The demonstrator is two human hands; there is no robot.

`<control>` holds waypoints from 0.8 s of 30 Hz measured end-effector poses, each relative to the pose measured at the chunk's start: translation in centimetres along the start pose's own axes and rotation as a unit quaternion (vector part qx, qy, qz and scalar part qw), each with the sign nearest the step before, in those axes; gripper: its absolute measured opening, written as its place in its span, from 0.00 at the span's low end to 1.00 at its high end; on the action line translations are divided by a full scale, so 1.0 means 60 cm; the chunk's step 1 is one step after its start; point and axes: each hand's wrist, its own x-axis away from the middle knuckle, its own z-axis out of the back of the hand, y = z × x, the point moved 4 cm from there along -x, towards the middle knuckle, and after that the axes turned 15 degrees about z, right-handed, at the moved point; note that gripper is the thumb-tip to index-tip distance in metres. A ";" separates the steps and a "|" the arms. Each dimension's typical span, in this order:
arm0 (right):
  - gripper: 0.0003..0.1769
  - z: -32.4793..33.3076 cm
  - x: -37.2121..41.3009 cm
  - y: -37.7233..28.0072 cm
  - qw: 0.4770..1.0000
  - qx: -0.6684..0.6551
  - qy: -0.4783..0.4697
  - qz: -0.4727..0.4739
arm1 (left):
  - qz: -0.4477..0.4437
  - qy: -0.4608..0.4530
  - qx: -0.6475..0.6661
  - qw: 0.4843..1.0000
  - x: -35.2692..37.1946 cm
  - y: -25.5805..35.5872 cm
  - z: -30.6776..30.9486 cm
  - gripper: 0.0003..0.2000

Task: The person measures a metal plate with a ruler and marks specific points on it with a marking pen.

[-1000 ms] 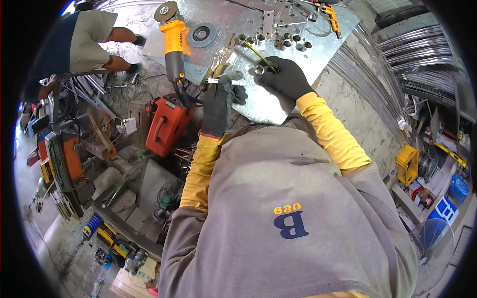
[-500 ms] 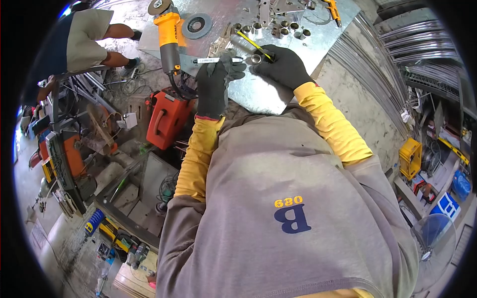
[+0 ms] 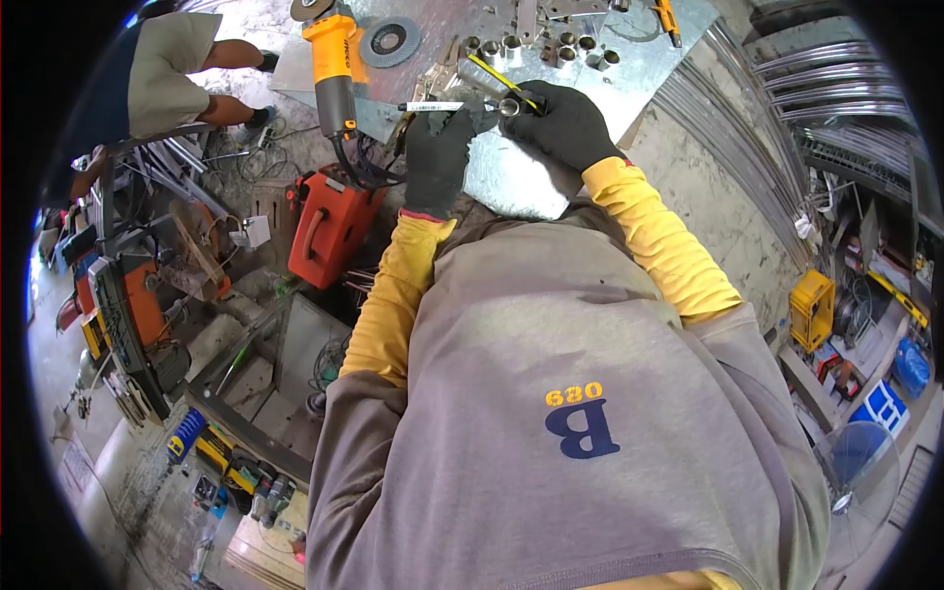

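Both my hands wear dark gloves over the metal sheet [image 3: 511, 187]. My left hand [image 3: 438, 152] is closed on a white marker [image 3: 433, 106], which lies crosswise over the fingers. Its fingertips reach a short metal tube piece [image 3: 508, 106] between the two hands. In my right hand [image 3: 568, 126], fingers closed, is a tape measure [image 3: 534, 101]. A short length of its yellow blade [image 3: 490, 70] sticks out up and to the left. The right fingers are also beside the tube piece; whether they grip it is hidden.
Several cut tube pieces [image 3: 567, 47] stand farther back on the sheet. An angle grinder [image 3: 334, 74] and a flap disc [image 3: 390, 41] lie at the left. A red machine case [image 3: 334, 226] stands below on the floor. Long metal tubes [image 3: 728, 133] lie right. Another person's legs [image 3: 231, 84] show upper left.
My left hand has moved right and slightly up with the marker, its fingers now at the tube piece. The right hand has barely shifted, still with the tape measure.
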 end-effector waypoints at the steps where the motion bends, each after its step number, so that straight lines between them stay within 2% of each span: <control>1: 0.24 -0.001 0.000 0.000 1.000 0.000 0.000 -0.002 | -0.002 0.013 -0.021 1.000 -0.008 -0.012 0.006 0.07; 6: 0.25 -0.002 0.000 -0.001 1.000 0.003 0.000 -0.011 | -0.011 -0.003 -0.018 1.000 -0.005 -0.022 0.001 0.06; 8: 0.25 -0.006 0.000 0.003 1.000 0.005 0.000 -0.011 | 0.008 0.024 -0.101 0.995 0.026 0.005 -0.006 0.08; 9: 0.25 -0.006 -0.001 0.003 1.000 0.007 0.000 -0.012 | 0.007 0.024 -0.100 0.995 0.020 -0.001 -0.002 0.08; 11: 0.25 -0.004 -0.001 0.002 1.000 0.004 -0.003 -0.014 | -0.051 0.033 -0.143 0.988 0.006 -0.011 0.004 0.10; 18: 0.24 -0.003 -0.002 -0.005 1.000 0.004 -0.002 -0.018 | -0.033 0.014 -0.149 0.988 0.020 0.007 -0.005 0.10; 20: 0.24 -0.004 -0.002 -0.003 1.000 0.006 -0.002 -0.017 | 0.000 0.016 -0.124 0.992 0.025 0.010 -0.008 0.12; 24: 0.24 -0.005 -0.003 -0.001 1.000 0.011 0.001 -0.002 | -0.041 0.033 -0.123 0.991 0.026 0.015 -0.012 0.13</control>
